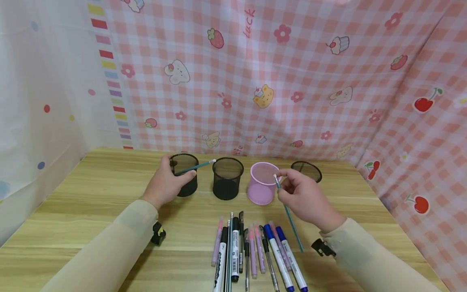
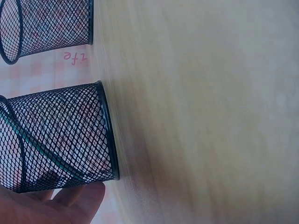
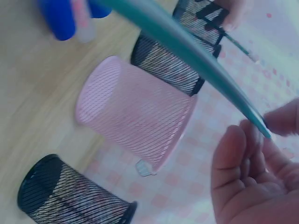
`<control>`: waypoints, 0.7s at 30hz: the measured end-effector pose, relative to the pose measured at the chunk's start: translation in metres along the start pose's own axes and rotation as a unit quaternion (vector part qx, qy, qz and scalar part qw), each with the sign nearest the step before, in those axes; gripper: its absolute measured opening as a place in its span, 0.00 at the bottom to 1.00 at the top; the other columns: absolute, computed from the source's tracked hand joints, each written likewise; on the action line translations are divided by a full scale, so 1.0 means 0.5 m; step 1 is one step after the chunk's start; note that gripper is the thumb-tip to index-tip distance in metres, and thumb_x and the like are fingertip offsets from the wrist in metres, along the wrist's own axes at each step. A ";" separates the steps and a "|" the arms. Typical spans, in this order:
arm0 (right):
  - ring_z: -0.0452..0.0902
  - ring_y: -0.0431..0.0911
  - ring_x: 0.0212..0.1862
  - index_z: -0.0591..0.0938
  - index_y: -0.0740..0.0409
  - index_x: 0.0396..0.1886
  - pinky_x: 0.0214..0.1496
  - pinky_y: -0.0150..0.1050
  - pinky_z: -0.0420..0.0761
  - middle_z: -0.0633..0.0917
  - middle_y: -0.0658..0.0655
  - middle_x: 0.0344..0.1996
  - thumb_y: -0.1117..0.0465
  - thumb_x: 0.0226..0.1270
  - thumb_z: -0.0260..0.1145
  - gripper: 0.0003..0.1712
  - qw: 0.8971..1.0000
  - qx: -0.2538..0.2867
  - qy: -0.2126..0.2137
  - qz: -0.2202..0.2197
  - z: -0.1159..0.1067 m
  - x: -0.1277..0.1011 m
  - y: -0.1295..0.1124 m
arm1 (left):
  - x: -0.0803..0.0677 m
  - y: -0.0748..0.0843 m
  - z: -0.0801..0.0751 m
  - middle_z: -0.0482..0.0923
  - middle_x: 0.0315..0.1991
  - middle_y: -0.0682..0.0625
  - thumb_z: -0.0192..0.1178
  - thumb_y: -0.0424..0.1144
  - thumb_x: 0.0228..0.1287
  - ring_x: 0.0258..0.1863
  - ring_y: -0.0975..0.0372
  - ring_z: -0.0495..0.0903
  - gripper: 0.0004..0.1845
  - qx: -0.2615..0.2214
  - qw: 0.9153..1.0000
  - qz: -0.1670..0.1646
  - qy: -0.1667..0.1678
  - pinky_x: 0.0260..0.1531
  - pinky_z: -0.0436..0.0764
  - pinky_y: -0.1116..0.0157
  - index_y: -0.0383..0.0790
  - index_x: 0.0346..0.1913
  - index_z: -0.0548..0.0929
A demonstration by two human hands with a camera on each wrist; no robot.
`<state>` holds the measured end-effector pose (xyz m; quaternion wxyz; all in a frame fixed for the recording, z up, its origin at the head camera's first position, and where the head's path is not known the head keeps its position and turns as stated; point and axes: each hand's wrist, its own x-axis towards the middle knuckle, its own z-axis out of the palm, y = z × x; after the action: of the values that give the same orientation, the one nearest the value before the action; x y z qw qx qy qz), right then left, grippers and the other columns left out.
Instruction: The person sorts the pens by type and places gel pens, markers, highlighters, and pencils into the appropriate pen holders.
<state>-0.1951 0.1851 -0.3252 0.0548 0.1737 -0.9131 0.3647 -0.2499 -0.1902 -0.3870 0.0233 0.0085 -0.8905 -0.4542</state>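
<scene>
Apparently to steady it, the left hand [image 1: 166, 182] grips the leftmost black mesh cup [image 1: 189, 188], 1 teal pencil [image 1: 197, 166] leaning inside; near the pink cup [image 1: 261, 195], the right hand [image 1: 304, 198] pinches another pencil [image 1: 292, 223] near its eraser [image 1: 275, 176].

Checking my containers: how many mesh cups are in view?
4: leftmost black cup at the left hand, middle black cup beside it, pink cup next, rightmost black cup partly behind the right hand.

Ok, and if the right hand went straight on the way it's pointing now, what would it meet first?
Most likely the pink cup, just ahead of the fingers. Depth is hard to judge, so the right hand, pinching a pencil, might pass above it instead.
</scene>
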 end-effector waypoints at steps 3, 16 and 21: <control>0.73 0.42 0.26 0.80 0.56 0.65 0.26 0.34 0.75 0.83 0.56 0.32 0.71 0.71 0.64 0.24 0.999 0.028 0.033 -0.015 0.002 0.002 -0.010 | 0.001 0.000 0.000 0.62 0.78 0.36 0.63 0.70 0.66 0.75 0.40 0.66 0.55 -0.002 1.000 -0.002 0.001 0.72 0.67 0.37 0.42 0.82 0.50; 0.84 0.40 0.30 0.78 0.63 0.67 0.38 0.31 0.87 0.85 0.59 0.31 0.74 0.73 0.66 0.24 0.956 0.188 0.201 -0.103 0.036 0.030 -0.043 | 0.002 -0.001 0.002 0.62 0.77 0.36 0.64 0.67 0.68 0.75 0.40 0.66 0.53 -0.003 1.000 0.001 0.004 0.72 0.68 0.37 0.42 0.82 0.51; 0.85 0.38 0.31 0.78 0.64 0.64 0.41 0.32 0.88 0.85 0.48 0.32 0.75 0.72 0.66 0.22 0.925 0.273 0.241 -0.111 0.057 0.051 -0.062 | 0.003 -0.001 0.002 0.62 0.78 0.37 0.64 0.67 0.67 0.75 0.40 0.67 0.54 -0.003 1.000 0.000 0.004 0.72 0.68 0.37 0.42 0.82 0.51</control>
<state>-0.2073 0.1378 -0.3200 0.2638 0.1889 -0.7122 0.6225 -0.2513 -0.1899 -0.3880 0.0263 0.0104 -0.8891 -0.4568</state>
